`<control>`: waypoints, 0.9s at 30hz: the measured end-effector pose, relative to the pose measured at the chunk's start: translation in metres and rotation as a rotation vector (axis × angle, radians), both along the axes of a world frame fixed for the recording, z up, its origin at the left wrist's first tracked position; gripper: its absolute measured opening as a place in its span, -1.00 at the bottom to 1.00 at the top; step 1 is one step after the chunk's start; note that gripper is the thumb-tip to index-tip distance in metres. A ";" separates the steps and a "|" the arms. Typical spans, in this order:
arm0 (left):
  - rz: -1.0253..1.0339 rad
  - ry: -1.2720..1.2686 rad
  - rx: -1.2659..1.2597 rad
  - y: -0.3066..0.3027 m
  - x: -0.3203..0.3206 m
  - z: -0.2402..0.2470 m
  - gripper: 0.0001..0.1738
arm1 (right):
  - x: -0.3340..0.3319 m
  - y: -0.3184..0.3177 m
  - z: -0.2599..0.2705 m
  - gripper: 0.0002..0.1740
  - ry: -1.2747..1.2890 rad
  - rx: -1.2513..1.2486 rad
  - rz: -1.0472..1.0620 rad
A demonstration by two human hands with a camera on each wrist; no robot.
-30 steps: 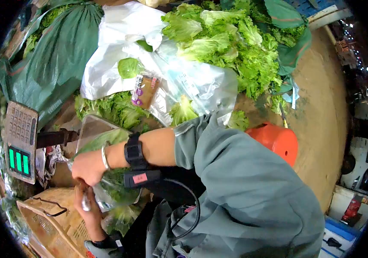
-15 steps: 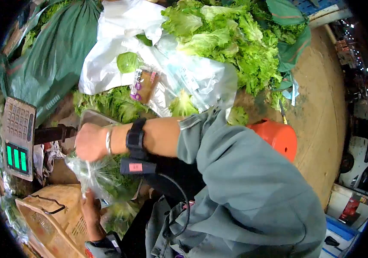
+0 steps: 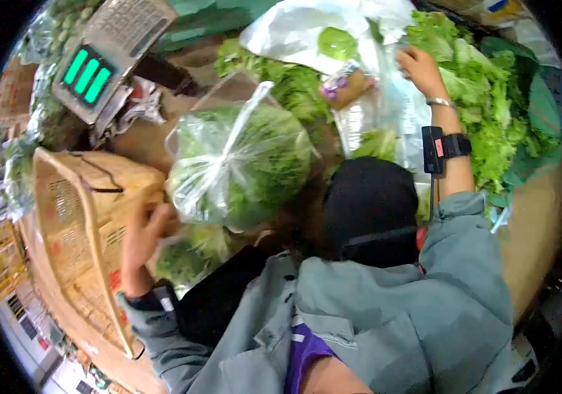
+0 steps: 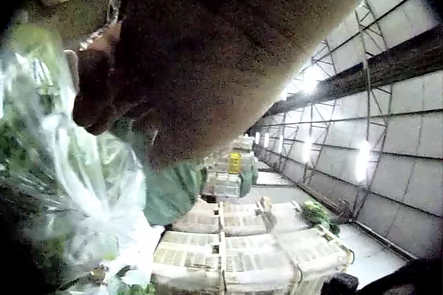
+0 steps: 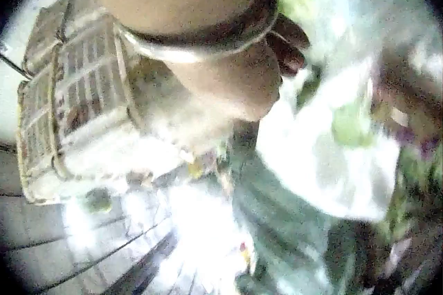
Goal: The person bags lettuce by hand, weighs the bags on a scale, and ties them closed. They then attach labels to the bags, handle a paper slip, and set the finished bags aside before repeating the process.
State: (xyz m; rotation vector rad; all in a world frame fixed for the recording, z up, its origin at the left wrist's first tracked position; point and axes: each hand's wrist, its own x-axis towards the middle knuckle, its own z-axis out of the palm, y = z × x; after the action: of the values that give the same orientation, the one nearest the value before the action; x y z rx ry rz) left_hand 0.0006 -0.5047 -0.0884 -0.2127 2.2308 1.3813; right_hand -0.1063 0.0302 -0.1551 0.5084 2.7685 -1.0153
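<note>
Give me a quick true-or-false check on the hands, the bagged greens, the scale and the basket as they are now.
1. The bag of greens is knotted at its top. True.
2. The right hand holds that bag. False: it reaches to the loose plastic bags by the lettuce pile, well apart from it.
3. The scale display glows green. True.
4. The woven basket lies beside the right hand. False: it is next to the left hand.

A scale (image 3: 107, 56) shows lit green digits, and pale crates (image 4: 249, 253) stand stacked.
</note>
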 end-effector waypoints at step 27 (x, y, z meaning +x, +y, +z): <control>-0.303 0.352 0.481 0.145 -0.025 0.057 -0.27 | 0.066 -0.142 0.175 -0.83 0.282 -0.738 0.332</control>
State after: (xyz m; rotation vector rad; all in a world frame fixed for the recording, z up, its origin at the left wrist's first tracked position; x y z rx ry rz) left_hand -0.0244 -0.3595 -0.0314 0.5486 1.9949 1.8249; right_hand -0.0400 -0.1118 0.0197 -0.2042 2.2913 -1.9690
